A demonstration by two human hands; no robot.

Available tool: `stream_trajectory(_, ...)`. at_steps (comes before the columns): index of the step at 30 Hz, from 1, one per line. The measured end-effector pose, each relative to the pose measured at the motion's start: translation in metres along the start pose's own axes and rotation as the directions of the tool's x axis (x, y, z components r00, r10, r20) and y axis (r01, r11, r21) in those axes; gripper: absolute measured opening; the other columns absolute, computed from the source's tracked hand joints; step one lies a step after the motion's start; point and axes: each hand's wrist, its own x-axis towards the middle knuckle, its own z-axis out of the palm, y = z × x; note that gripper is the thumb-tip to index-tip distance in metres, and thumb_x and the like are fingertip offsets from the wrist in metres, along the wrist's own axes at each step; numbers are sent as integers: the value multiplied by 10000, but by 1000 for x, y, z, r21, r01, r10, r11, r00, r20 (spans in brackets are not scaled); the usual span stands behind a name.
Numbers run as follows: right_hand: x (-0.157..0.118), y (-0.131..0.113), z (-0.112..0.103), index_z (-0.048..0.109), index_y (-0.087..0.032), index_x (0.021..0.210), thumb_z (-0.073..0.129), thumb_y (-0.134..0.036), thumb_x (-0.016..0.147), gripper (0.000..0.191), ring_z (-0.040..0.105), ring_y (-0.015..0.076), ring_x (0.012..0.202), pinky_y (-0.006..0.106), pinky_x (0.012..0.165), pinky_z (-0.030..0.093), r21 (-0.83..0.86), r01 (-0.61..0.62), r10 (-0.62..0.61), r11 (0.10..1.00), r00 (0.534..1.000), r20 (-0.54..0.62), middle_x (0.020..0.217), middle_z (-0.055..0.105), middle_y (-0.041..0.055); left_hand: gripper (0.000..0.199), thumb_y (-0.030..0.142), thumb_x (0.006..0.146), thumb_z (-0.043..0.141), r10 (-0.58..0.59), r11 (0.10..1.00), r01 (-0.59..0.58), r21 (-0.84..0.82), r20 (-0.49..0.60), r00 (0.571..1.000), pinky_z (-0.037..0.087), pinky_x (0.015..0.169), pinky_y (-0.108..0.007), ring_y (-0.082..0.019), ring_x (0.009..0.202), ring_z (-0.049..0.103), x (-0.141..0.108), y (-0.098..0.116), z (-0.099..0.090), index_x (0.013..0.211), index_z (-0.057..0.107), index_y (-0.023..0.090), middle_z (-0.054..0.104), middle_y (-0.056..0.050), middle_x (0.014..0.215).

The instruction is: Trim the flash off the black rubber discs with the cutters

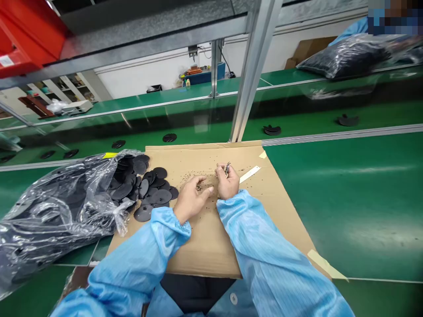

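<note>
My left hand (pixel 192 198) hovers over or rests on the cardboard sheet (pixel 205 246), its thumb and fingers apart and nothing seen between them. Small black scraps (pixel 199 187) lie scattered around its fingertips. Just to the right, my right hand (pixel 228 184) is closed around a small shiny metal tool (pixel 227 169); its exact kind is too small to make out. Beside that hand lies a white strip (pixel 250 174). Left of my left hand is a loose pile of black round discs (pixel 160 197), spilling from a clear plastic bag (pixel 62 211).
A green conveyor belt (pixel 205 127) runs behind the cardboard, carrying several black parts, including a curved one (pixel 272 130). A metal post (pixel 254 70) rises at the cardboard's far edge. Upper left is a red bin (pixel 29 35). Another filled bag (pixel 343 55) and a person's sleeve are at upper right.
</note>
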Motion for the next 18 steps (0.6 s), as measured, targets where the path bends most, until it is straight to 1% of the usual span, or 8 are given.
stream_trajectory(2, -2, 0, 1, 612, -183, 867, 567, -482, 804, 309, 521, 145, 703, 277, 715, 440, -24, 34, -33, 999, 999, 20, 745, 579, 3, 263, 307, 796, 650, -44, 995, 35, -91, -100, 994, 538, 724, -337, -204, 862, 639, -7, -3, 7, 1026, 628, 181, 664, -102, 1003)
stream_trajectory(5, -6, -2, 1, 612, -181, 879, 561, -460, 816, 290, 535, 157, 733, 288, 735, 439, -85, 90, -85, 992, 995, 61, 772, 597, 16, 185, 269, 813, 620, -59, 984, 15, -176, -249, 967, 525, 684, -299, -168, 786, 620, -9, -14, 18, 968, 621, 167, 645, -88, 925)
stream_trajectory(7, -9, -3, 2, 612, -183, 870, 553, -441, 829, 268, 541, 162, 740, 294, 741, 442, -132, 133, -121, 982, 988, 97, 779, 605, 22, 163, 269, 825, 607, -48, 980, -11, -198, -293, 955, 514, 669, -287, -155, 760, 607, -8, -22, 23, 954, 619, 169, 639, -81, 905)
stream_trajectory(9, -12, -4, 4, 616, -185, 872, 548, -419, 837, 247, 551, 169, 752, 302, 745, 451, -171, 173, -151, 970, 979, 135, 803, 618, 31, 166, 292, 838, 600, -35, 975, -30, -219, -287, 957, 506, 658, -278, -149, 749, 599, -6, -26, 24, 955, 616, 175, 635, -75, 896)
stream_trajectory(12, -15, -4, 7, 628, -187, 892, 557, -382, 837, 215, 570, 180, 768, 319, 755, 463, -228, 227, -188, 947, 966, 180, 849, 637, 45, 173, 318, 858, 584, -35, 959, -34, -282, -235, 971, 503, 657, -273, -142, 740, 593, -6, -26, 22, 954, 618, 178, 636, -66, 879)
stream_trajectory(15, -17, -2, 12, 643, -190, 895, 569, -359, 836, 193, 584, 187, 777, 332, 764, 472, -272, 268, -222, 924, 957, 189, 864, 648, 52, 171, 329, 887, 547, -61, 934, -7, -358, -178, 982, 505, 666, -275, -140, 736, 599, -6, -23, 21, 929, 626, 183, 656, -62, 865)
stream_trajectory(18, -18, 0, 15, 653, -196, 896, 576, -352, 836, 184, 588, 190, 779, 341, 762, 480, -299, 274, -224, 914, 956, 192, 868, 653, 54, 197, 360, 902, 524, -103, 912, 32, -408, -152, 983, 513, 681, -279, -142, 744, 609, -6, -21, 21, 906, 622, 189, 669, -60, 860)
